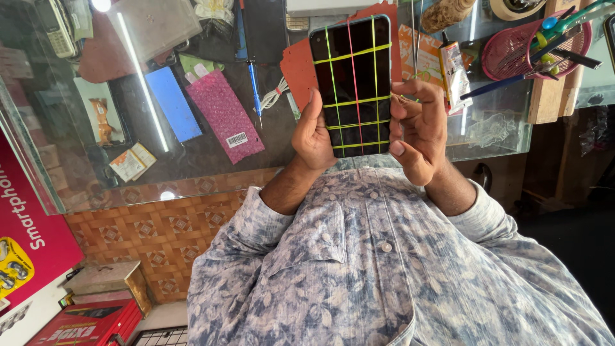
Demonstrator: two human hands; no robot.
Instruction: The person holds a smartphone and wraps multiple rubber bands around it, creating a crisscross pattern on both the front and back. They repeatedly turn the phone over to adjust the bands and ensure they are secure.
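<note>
A black smartphone (353, 83) is held upright over a glass counter (192, 160), its dark screen facing me. Several yellow-green rubber bands and one pink band cross it lengthwise and crosswise. My left hand (311, 136) grips its left edge and lower back. My right hand (419, 131) closes on the right edge, with fingers curled at the bands there and the thumb near the lower corner. My patterned blue shirt sleeves fill the lower part of the view.
An orange mat (296, 67) lies behind the phone. On the counter are a blue screwdriver (254, 83), a pink bubble pouch (224, 115), a blue pad (172, 102), a white cable (275, 95), a small tube (453, 74) and a pink basket of tools (532, 48). A red toolbox (90, 323) sits low on the left.
</note>
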